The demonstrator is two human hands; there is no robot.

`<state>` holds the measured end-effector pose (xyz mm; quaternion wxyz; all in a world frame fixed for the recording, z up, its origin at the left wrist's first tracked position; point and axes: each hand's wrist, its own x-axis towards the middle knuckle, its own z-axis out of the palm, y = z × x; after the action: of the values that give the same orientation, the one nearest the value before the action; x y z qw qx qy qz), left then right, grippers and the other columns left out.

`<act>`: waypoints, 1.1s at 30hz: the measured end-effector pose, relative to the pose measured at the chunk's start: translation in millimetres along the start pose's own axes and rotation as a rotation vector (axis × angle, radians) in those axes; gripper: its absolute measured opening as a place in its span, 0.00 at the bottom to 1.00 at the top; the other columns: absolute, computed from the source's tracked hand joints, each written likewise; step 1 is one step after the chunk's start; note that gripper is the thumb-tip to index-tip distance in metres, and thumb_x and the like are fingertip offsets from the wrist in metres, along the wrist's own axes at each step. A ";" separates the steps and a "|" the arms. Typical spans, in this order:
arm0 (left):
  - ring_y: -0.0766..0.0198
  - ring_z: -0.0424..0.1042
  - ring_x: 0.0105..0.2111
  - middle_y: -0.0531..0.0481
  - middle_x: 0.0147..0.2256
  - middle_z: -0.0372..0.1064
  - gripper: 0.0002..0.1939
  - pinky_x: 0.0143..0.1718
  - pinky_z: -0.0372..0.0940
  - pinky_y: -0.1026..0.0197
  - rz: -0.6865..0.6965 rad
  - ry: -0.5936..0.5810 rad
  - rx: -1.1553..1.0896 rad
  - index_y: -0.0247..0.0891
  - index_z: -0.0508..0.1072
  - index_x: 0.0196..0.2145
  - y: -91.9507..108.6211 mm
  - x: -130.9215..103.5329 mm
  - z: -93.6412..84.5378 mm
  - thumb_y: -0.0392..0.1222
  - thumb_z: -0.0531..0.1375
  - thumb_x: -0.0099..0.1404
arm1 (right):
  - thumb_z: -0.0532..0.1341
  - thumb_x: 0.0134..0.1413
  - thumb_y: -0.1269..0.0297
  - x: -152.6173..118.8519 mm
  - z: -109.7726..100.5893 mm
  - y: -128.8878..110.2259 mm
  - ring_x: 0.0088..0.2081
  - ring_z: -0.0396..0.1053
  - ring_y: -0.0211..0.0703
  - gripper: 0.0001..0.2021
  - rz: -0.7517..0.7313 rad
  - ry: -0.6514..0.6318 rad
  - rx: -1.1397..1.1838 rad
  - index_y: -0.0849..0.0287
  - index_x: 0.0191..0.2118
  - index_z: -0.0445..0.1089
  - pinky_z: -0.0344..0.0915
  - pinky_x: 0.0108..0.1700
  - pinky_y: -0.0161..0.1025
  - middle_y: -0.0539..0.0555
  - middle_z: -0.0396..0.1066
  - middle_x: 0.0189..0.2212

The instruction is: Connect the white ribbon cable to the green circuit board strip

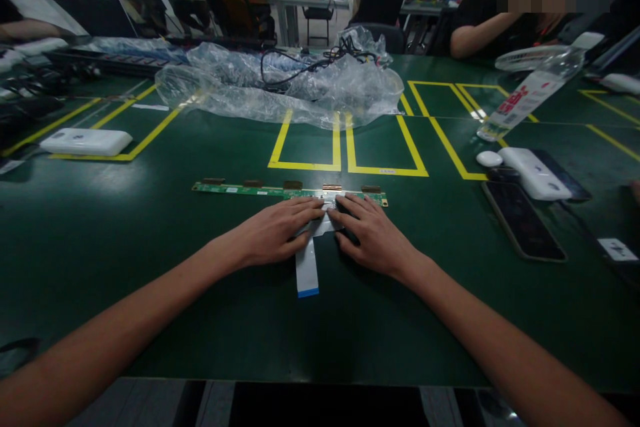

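Note:
A long, narrow green circuit board (pixel 235 189) lies across the table in front of me. A white flat ribbon cable (pixel 307 268) with a blue end runs from its middle toward me, bent near the board. My left hand (pixel 280 228) rests palm down, its fingertips on the cable's upper part and the board's near edge. From the other side, my right hand (pixel 373 232) lies on the same joint with its fingers spread. The fingertips of both hands nearly meet there and hide part of the cable and board.
Clear plastic wrap (pixel 240 90) with black cables lies beyond the board. At right are a phone (pixel 523 220), a white device (pixel 537 173) and a tilted bottle (pixel 535 97). Another white device (pixel 86 141) sits left. Yellow tape marks the green table (pixel 225 333). People sit beyond.

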<state>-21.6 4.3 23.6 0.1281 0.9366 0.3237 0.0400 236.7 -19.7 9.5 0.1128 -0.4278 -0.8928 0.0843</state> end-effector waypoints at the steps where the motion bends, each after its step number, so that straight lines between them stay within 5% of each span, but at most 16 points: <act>1: 0.53 0.52 0.71 0.41 0.70 0.53 0.27 0.71 0.52 0.46 0.006 0.003 -0.003 0.34 0.61 0.69 -0.6 0.1 -0.3 0.44 0.50 0.77 | 0.57 0.68 0.59 -0.1 0.6 0.1 0.73 0.51 0.58 0.25 0.002 0.002 0.002 0.57 0.68 0.64 0.48 0.72 0.65 0.62 0.58 0.71; 33: 0.51 0.58 0.68 0.38 0.67 0.59 0.27 0.70 0.54 0.44 -0.003 0.058 0.048 0.32 0.67 0.67 -11.1 3.5 1.4 0.41 0.51 0.74 | 0.53 0.71 0.57 10.7 2.0 -7.5 0.67 0.60 0.61 0.24 0.059 0.046 -0.102 0.52 0.68 0.66 0.58 0.65 0.63 0.62 0.63 0.67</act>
<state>-25.2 14.5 19.2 0.0960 0.9374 0.3296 0.0590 224.0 -16.1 10.8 0.1089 -0.4612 -0.8800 0.0318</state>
